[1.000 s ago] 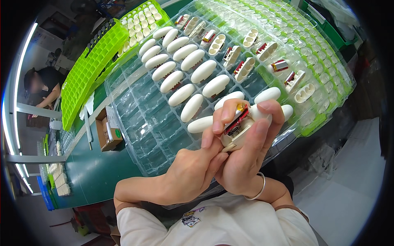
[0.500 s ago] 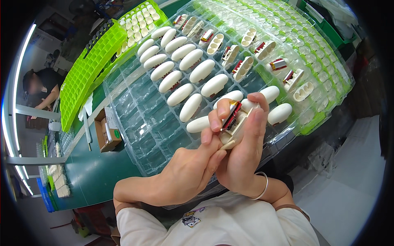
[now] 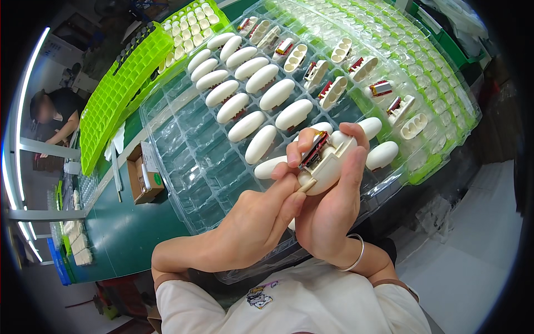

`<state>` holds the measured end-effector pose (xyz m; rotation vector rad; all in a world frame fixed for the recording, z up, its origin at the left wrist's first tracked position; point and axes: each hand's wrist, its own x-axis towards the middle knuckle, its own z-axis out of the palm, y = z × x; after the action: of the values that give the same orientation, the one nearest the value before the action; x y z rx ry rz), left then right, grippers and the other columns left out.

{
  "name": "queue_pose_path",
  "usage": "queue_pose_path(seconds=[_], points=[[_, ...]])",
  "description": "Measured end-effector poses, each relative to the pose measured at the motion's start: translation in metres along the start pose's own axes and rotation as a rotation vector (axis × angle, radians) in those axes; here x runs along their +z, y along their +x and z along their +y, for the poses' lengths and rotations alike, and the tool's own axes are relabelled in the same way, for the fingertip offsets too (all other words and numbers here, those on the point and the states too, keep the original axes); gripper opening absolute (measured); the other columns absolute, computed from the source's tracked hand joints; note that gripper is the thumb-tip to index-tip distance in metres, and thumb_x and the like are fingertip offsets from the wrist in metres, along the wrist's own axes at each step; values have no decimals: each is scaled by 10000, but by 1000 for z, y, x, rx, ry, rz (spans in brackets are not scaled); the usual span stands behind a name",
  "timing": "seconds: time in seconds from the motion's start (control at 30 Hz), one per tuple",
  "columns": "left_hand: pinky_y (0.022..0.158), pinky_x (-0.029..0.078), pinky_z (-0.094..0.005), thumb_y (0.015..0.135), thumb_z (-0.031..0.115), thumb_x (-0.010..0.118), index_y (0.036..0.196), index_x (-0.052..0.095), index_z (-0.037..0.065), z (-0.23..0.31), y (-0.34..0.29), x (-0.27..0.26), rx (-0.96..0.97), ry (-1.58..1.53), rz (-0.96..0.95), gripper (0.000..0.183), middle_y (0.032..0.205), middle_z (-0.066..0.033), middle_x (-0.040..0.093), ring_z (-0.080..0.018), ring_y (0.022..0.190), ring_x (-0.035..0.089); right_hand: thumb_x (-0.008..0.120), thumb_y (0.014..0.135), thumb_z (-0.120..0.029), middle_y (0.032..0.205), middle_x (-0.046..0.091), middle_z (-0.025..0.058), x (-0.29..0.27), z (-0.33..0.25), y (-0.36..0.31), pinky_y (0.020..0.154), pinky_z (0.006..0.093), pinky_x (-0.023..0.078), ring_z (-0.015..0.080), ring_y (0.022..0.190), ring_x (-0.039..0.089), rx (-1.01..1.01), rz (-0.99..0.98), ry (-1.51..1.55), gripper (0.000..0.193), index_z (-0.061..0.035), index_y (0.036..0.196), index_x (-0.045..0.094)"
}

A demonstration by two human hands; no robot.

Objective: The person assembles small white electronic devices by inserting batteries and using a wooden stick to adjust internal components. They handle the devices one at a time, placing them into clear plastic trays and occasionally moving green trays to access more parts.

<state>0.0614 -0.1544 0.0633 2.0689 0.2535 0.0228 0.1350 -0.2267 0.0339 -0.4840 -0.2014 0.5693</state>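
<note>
My right hand point(image 3: 332, 206) is curled around a white oval plastic casing point(image 3: 329, 173), held tilted with its inner side showing. Along the casing's left edge sits a red-edged circuit board point(image 3: 315, 151) with a metal part. My left hand point(image 3: 245, 225) comes in from the left, thumb and index finger pinched on a small cream strip point(image 3: 307, 185) at the casing's lower end. Whether the strip is joined to the casing, I cannot tell. Under and beyond my hands, a clear compartment tray point(image 3: 192, 178) holds rows of closed white oval casings point(image 3: 276, 94).
Opened casings point(image 3: 332, 92), some with red boards, lie in the tray's farther cells. Green trays under clear plastic point(image 3: 428, 83) stretch to the far right. At left are a green grid tray point(image 3: 119, 94) and a small cardboard box point(image 3: 143, 177). Another person point(image 3: 55, 117) sits far left.
The casing has turned in my right hand, so more of its white outer side shows. My left thumb and index finger have shifted slightly up along its lower end.
</note>
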Motion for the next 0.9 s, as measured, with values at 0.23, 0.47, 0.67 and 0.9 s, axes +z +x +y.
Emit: queue_pose_path(seconds=[0.23,0.47,0.67,0.9], points=[[481,412,-403,875,105,428,909,446,12,-2,-1,2,34,14,15,101,635,-205,522,-378,540,527,272,923,-403,890,400,91,-7,3,0,637,290,445,151,739,422,-138,-150,-172,285,-214,1135,296],[490,415,-404,873,105,430,919,450,13,2,-2,5,20,-17,2,106,640,-209,520,-379,554,529,258,932,-368,887,388,90,-9,1,-1,635,277,436,143,740,407,-166,-163,-213,248,-222,1130,291],[443,379,-342,831,120,532,862,469,23,-1,6,-10,134,108,-29,120,569,-150,486,-299,477,497,280,931,-359,839,464,94,-17,-13,14,693,317,448,167,727,488,261,-129,69,292,-152,1130,334],[374,271,-154,768,46,616,867,504,-8,-12,17,-14,120,-275,302,160,743,-7,560,32,504,409,299,936,-341,878,532,64,-8,-36,28,688,266,467,119,758,547,389,-170,-236,325,-79,1097,403]])
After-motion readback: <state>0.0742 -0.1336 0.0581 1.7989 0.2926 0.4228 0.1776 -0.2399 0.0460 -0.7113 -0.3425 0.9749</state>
